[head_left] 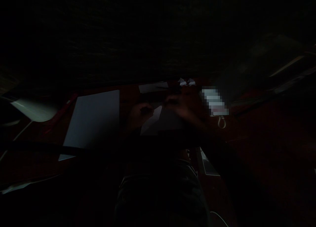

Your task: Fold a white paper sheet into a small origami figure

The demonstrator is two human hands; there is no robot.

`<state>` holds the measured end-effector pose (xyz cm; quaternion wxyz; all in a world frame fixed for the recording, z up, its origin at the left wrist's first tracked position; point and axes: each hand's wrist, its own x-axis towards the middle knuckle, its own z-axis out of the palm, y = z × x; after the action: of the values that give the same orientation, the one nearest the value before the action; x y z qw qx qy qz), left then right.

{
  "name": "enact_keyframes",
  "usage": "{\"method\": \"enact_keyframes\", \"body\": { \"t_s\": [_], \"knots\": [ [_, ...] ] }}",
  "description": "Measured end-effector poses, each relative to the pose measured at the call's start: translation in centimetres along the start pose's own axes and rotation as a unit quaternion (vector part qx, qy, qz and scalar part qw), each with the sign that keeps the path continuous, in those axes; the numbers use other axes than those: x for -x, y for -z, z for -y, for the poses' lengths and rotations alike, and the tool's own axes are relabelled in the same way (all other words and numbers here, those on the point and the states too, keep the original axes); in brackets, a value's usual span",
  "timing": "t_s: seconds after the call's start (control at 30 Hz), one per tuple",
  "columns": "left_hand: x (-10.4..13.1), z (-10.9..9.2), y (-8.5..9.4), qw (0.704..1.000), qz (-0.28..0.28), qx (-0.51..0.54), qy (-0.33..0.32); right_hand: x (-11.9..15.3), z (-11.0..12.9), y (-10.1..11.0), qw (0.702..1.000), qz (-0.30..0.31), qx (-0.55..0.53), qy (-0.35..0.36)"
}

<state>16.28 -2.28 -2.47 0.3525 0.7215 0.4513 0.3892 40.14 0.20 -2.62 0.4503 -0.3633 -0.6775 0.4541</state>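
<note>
The picture is very dark. A sheet of paper (169,120) lies on the dark reddish table in front of me, with a lighter folded flap (152,119) rising to a point between my hands. My left hand (141,114) is at its left side, fingers curled and closed at the flap's edge. On the other side my right hand (179,107) has its fingers bent and pressed together by the flap's tip. Shadow hides the exact fingertip contact of both hands.
A large white sheet (95,118) lies to the left, near a pale lamp-like shade (37,110). Behind my hands are a small paper strip (153,87) and two small folded paper pieces (187,82). At right sits a blurred-out pale object (214,101) with a loop (222,122).
</note>
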Motion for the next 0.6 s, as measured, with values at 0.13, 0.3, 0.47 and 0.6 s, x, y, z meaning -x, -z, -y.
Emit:
{"method": "enact_keyframes", "body": {
  "t_s": [0.13, 0.3, 0.47, 0.6],
  "knots": [
    [-0.3, 1.0, 0.8, 0.999, -0.025, -0.010, 0.035, 0.1, 0.1, 1.6, 0.995, -0.096, 0.015, -0.004],
    [-0.5, 1.3, 0.2, 0.997, -0.056, 0.019, 0.052, -0.1, -0.1, 0.4, 0.999, -0.043, -0.008, -0.008],
    [-0.4, 0.5, -0.8, 0.997, -0.042, 0.045, 0.045, -0.3, -0.5, -1.3, 1.000, 0.001, -0.007, -0.010],
    [-0.4, 0.0, -0.8, 0.997, -0.039, 0.029, 0.052, -0.2, -0.2, -1.3, 1.000, -0.013, -0.001, 0.006]
  ]
}}
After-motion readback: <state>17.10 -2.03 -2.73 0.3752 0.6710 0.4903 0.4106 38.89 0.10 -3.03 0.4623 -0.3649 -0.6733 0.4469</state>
